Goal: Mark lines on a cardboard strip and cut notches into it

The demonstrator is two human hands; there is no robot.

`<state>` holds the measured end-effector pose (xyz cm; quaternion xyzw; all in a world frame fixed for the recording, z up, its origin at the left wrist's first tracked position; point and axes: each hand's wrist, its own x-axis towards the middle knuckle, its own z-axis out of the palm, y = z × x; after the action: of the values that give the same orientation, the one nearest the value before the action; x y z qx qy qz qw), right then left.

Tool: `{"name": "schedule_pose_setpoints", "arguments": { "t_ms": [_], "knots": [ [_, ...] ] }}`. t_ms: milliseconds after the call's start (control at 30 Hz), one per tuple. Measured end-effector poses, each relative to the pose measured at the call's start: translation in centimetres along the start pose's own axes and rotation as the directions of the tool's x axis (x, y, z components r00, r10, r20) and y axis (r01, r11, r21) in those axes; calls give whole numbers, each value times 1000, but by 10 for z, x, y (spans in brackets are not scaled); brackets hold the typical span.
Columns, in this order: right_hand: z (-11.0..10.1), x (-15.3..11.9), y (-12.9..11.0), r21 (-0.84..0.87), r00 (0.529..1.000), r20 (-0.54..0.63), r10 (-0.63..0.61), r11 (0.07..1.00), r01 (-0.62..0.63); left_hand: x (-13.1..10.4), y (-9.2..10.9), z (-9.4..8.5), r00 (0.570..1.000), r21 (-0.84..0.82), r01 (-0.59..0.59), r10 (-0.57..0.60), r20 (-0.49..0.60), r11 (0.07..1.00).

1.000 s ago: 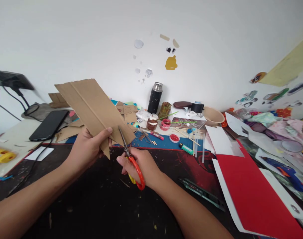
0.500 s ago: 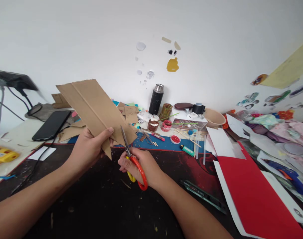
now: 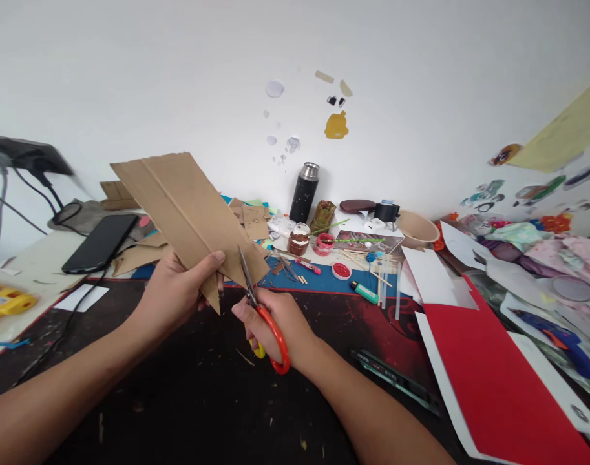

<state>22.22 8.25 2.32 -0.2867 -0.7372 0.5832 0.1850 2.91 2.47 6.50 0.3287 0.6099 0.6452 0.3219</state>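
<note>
A flat brown piece of cardboard [image 3: 188, 206] is tilted up above the dark desk mat. My left hand [image 3: 181, 284] grips its lower edge, the thumb lying on the near face and the other fingers behind. Scissors [image 3: 275, 329] with red and yellow handles are in my right hand [image 3: 280, 323], its fingers wrapped in the loops. One blade shows across the front of the cardboard near its lower right corner; the other blade is mostly hidden behind the sheet. A pointed cardboard flap hangs between the two hands.
A black phone [image 3: 101, 244] lies at the left by a cable. Behind stand a black thermos [image 3: 304, 194] and small paint jars [image 3: 298, 240]. A green lighter [image 3: 365, 292], a utility knife [image 3: 396, 381], a red sheet [image 3: 508, 381] and a glue gun [image 3: 566, 342] lie rightward.
Both hands have shifted slightly right and down, carrying the cardboard and scissors. The scissor handles look closer together, with less of the yellow loop showing.
</note>
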Motion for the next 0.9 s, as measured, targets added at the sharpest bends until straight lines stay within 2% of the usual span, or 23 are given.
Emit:
{"name": "schedule_pose_setpoints", "arguments": {
  "t_ms": [133, 467, 900],
  "knots": [
    [-1, -1, -3, -46, 1000, 4, -4, 999, 4, -1, 1, -2, 1000, 39, -14, 14, 11, 999],
    [-1, 0, -3, -152, 999, -19, 36, 988, -39, 2, -9, 4, 994, -22, 83, -84, -64, 996],
    [0, 4, -3, -281, 995, -88, -45, 960, 18, 2, -9, 7, 994, -52, 98, -100, -51, 994]
  ]
}}
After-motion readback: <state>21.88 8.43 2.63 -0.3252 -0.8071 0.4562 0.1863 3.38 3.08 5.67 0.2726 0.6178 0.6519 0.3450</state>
